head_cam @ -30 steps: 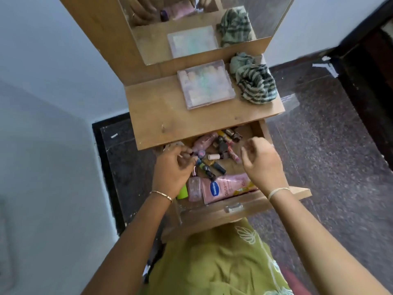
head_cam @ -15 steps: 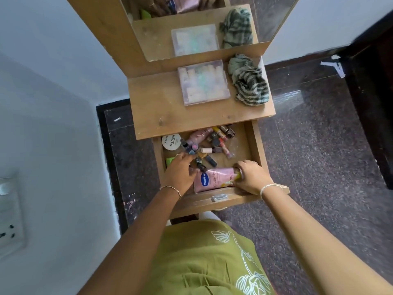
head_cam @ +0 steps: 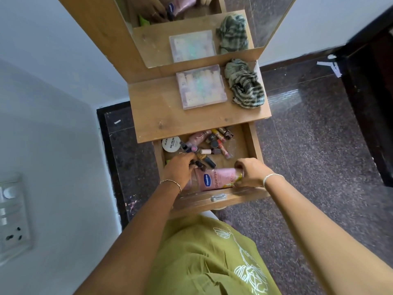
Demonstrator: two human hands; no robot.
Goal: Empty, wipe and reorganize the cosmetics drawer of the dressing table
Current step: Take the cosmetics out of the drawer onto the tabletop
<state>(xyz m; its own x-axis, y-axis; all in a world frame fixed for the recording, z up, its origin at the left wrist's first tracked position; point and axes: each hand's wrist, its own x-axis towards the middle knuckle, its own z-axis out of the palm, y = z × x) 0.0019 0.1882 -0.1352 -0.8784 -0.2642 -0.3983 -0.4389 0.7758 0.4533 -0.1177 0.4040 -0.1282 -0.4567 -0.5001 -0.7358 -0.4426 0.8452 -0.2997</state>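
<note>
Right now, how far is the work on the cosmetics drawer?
Done: the drawer is pulled open. In hand: the right hand grips the pink lotion tube; the left hand is among the small bottles, grip unclear. Left: nearly all the emptying, then wiping, since the striped cloth lies untouched on the tabletop, then reorganizing.

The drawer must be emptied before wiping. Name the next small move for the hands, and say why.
Probably lift the pink Vaseline tube out and lay it on the tabletop. The right hand grips its cap end at the front of the drawer, and bare wood shows left of the clear box. The left hand is among small bottles; its hold is unclear.
</note>
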